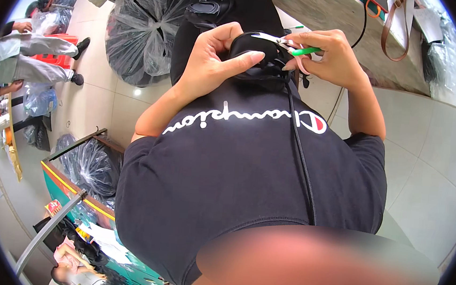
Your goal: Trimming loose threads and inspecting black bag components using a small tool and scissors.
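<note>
Hands, two of them, work close before the dark shirt: the left hand [213,61] wraps its fingers around one black fabric piece [256,53], and the right hand [328,56] pinches one pair of green-handled snips [292,46], its blades touching the fabric. Beyond lie a pale tiled floor [430,158], two clear plastic bags [143,34] of dark goods, and a grey worktable [329,11].

black short-sleeved T-shirt [247,165] | white script across chest | bare forearms
</note>
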Action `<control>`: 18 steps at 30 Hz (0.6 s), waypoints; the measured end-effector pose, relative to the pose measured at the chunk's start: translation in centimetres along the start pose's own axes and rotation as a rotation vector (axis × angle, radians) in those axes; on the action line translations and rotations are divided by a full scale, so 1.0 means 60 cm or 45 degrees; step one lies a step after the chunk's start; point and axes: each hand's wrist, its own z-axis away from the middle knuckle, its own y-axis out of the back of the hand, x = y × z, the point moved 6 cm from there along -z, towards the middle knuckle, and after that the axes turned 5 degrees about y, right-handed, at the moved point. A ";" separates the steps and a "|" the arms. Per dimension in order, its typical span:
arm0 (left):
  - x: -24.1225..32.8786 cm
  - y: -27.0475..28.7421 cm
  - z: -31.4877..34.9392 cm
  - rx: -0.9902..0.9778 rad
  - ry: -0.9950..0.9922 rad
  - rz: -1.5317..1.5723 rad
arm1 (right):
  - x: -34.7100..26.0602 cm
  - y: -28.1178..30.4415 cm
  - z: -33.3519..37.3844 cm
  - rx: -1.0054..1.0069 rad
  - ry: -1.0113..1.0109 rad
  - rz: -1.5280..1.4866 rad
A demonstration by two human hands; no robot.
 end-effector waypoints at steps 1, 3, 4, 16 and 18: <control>0.000 -0.001 -0.001 -0.003 0.012 0.016 | -0.001 0.001 -0.001 -0.001 0.002 0.000; 0.002 -0.003 0.001 -0.003 0.020 0.027 | 0.000 0.000 -0.001 -0.016 -0.032 -0.017; 0.003 -0.005 0.001 -0.012 0.019 0.028 | -0.002 -0.001 -0.001 -0.016 -0.028 -0.017; 0.002 -0.007 0.003 -0.046 0.074 0.020 | -0.002 0.008 -0.002 -0.033 0.040 -0.035; 0.002 -0.007 0.003 -0.050 0.081 0.009 | -0.001 0.010 -0.003 -0.078 0.022 0.011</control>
